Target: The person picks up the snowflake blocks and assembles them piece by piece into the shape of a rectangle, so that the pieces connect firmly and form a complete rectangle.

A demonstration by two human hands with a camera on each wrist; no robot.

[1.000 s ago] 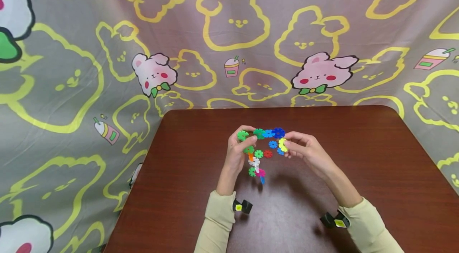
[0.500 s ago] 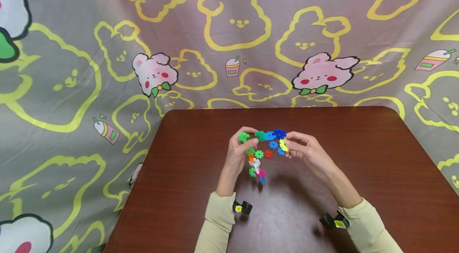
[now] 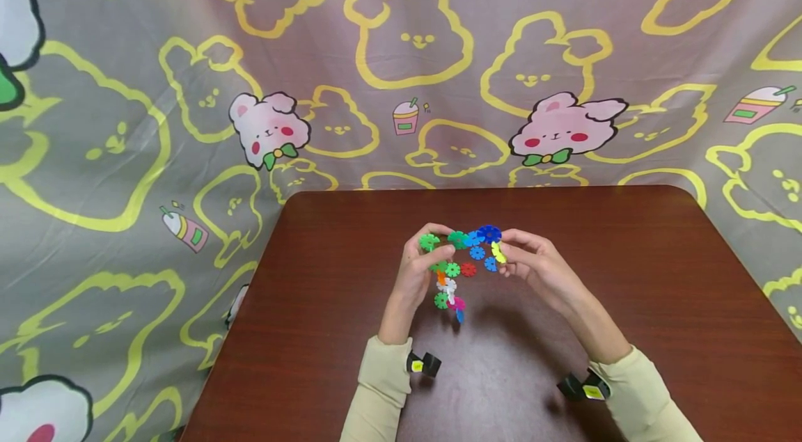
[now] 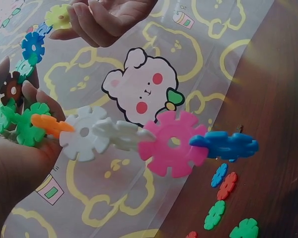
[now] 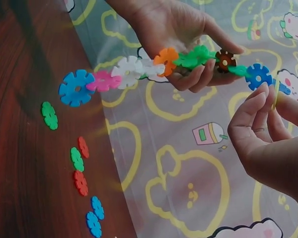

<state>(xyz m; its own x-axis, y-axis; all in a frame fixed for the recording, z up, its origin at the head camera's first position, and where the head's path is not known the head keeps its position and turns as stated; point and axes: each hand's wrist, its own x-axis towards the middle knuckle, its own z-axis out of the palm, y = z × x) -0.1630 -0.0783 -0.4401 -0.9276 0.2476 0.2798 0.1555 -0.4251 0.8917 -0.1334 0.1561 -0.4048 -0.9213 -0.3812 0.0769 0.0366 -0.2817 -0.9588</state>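
A chain of interlocking plastic snowflake discs hangs between both hands. My left hand (image 3: 413,268) grips it around the green discs (image 4: 30,126) and the brown disc (image 5: 225,60), thumb and fingers bent about them. From that hand trail an orange disc (image 5: 166,58), two white ones, a pink disc (image 4: 156,151) and a blue disc (image 4: 228,145) at the free end. Toward the other end run a pale green disc and a dark blue disc (image 3: 489,234). My right hand (image 3: 544,266) pinches the yellow disc (image 3: 498,253) between thumb and fingers; in the left wrist view it joins a light blue disc.
Loose discs lie on the brown table (image 3: 326,275) beneath the chain, among them a red disc (image 3: 468,269), a blue disc (image 3: 477,253) and a green disc (image 3: 441,300). Patterned cloth (image 3: 451,150) hangs behind the table's far edge.
My left hand has shifted slightly right, toward my right hand, carrying its part of the chain. The yellow disc has tilted slightly; my right hand has barely moved. The loose discs stay put.
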